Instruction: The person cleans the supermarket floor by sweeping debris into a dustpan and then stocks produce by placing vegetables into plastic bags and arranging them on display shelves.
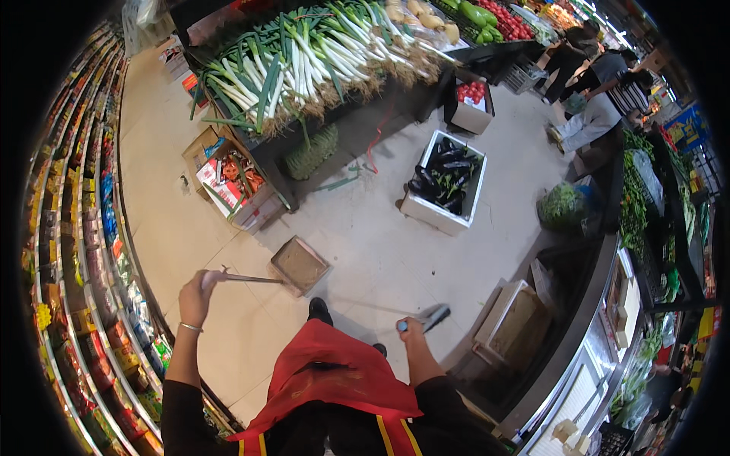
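My left hand (197,293), with a bracelet on the wrist, grips the upper end of a thin handle (251,279). That handle runs down to a shallow, box-like dustpan (299,265) on the tiled floor. My right hand (412,330) is closed around the blue-tipped handle of a broom. Beyond that hand the broom's head (436,317) rests low by the floor, partly hidden. Between my arms hangs a red apron (336,370), and a dark shoe (320,309) shows past its hem.
Ahead stands a stall of leeks (319,62). A cardboard box of scraps (234,182) is at its left corner, a foam box of eggplants (447,179) to the right. Packaged-goods shelves (85,256) line the left. Foam boxes (513,322) sit at right; people (604,102) stand far right.
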Tool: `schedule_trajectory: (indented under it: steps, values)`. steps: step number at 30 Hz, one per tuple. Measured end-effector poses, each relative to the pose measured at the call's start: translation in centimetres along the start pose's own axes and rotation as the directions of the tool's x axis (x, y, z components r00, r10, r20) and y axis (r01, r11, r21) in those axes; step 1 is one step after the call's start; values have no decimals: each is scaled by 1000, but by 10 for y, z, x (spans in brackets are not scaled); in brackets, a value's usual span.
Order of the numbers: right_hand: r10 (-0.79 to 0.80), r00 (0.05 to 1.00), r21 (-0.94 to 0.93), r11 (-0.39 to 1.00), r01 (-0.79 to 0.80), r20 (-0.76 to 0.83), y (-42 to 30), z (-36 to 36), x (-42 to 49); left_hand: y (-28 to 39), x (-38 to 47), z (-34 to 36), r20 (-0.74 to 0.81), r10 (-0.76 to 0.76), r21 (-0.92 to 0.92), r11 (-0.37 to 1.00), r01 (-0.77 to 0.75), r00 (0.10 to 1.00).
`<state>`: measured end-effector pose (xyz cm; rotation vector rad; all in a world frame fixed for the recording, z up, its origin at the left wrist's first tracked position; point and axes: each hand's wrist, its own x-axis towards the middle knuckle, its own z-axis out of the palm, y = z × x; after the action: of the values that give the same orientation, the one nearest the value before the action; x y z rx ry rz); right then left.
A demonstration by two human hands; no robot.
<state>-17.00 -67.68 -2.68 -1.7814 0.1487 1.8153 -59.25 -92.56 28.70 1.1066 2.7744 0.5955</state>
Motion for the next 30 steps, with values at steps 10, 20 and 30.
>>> schedule_trajectory:
  steps: [10,20,30]
  values:
    - [92,951,-722,674,159,295,-8,171,-89,-8,104,54,134,-176,-32,983,182,975]
    - [-341,424,-543,-576,611,839,-114,473,127,37,160,83,104,-419,-52,903,425,902]
    - [127,762,-529,-648,548,635,-118,338,128,61,213,89,146,-508,-66,851,521,849]
